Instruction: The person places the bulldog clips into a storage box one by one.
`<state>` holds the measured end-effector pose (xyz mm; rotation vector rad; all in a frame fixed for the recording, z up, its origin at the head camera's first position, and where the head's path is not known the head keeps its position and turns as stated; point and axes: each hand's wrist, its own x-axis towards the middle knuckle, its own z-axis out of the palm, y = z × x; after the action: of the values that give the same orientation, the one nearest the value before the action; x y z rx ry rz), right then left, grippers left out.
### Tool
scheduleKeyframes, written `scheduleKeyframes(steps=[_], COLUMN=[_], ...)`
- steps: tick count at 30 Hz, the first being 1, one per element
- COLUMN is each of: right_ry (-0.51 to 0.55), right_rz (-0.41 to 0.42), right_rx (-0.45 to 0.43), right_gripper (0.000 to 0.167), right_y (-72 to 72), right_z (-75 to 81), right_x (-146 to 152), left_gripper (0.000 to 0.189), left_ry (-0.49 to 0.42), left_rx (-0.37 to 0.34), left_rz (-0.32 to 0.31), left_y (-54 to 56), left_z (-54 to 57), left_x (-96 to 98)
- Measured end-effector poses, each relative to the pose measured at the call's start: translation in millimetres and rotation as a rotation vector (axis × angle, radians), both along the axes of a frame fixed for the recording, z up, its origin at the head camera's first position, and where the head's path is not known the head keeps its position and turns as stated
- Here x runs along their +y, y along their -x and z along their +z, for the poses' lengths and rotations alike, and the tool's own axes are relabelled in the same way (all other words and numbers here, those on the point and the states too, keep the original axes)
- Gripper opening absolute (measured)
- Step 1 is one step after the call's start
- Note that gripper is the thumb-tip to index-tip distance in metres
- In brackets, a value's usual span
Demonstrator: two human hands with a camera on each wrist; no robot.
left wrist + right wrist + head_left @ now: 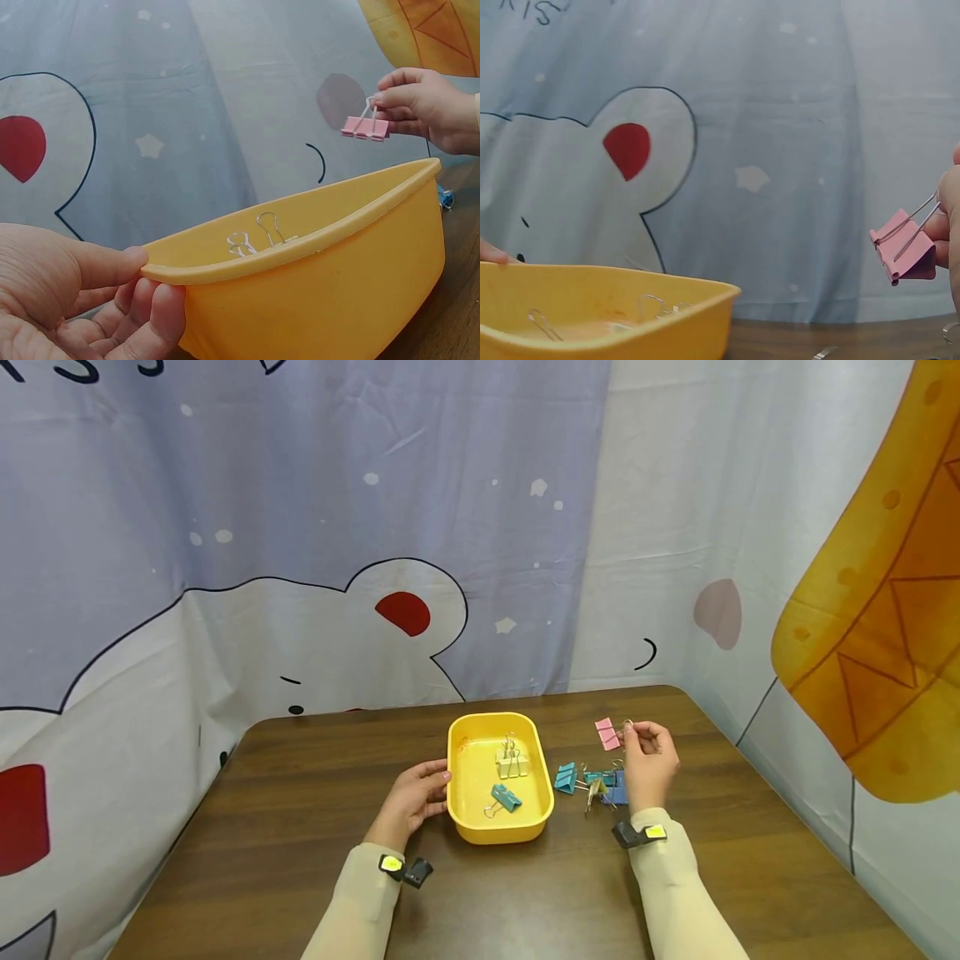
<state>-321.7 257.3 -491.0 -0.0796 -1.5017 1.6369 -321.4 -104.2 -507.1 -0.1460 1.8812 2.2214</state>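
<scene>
Pink binder clip, raised beside a yellow tray

Clock face: centred on the tray, 12 at the far side.

Item: pink clip, off the table at 2 o'clock, outside the tray.
Right hand: thumb and fingers closed in a pinch on the clip's wire handle.
Left hand: at 9 o'clock, thumb over the rim of the yellow tray, fingers curled beneath it.
Contents: pale yellow clips towards 1 o'clock, exact count unclear; one teal clip towards 6.
Loose lot: at 3 o'clock, a cluster of clips, teal, blue and yellowish, partly overlapping.
Handling, as judged: light, stiff, hardly fragile; painted body probably slick; wire handle the surer hold, though the clip may swing from it.
</scene>
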Motion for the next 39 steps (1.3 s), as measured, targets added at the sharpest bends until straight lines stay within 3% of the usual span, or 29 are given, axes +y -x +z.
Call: scheduleKeyframes(steps=[7, 12, 16, 23, 29, 39], right_ry=[-0.063, -0.103, -0.136, -0.215, -0.271, -0.532], right_rz=[0.080, 0.137, 0.188, 0.238, 0.295, 0.321], right_rx=[0.012, 0.022, 0.022, -0.047, -0.084, -0.116], right_gripper=[0.018, 0.015, 0.015, 0.014, 0.009, 0.005], right_y=[-18.5, -22.6, -21.9, -6.6, -7.0, -8.3], right_z=[24.8, 31.1, 29.5, 10.0, 7.1, 3.8], right_x=[-28, -43, -53, -64, -76, -91], left_gripper=[0.039, 0.039, 0.039, 0.040, 0.040, 0.040], left_ry=[-0.003, -0.007, -0.010, 0.000, 0.001, -0.004], left_rx=[-0.006, -0.001, 0.002, -0.003, -0.004, -0.009], left_rz=[0.001, 0.005, 0.003, 0.006, 0.003, 0.003], left_y=[-0.2, -0.6, -1.1, -3.0, -3.1, -2.2], left_z=[0.0, 0.3, 0.8, 2.6, 3.0, 2.5], left_x=[0.2, 0.2, 0.7, 1.4, 1.3, 0.5])
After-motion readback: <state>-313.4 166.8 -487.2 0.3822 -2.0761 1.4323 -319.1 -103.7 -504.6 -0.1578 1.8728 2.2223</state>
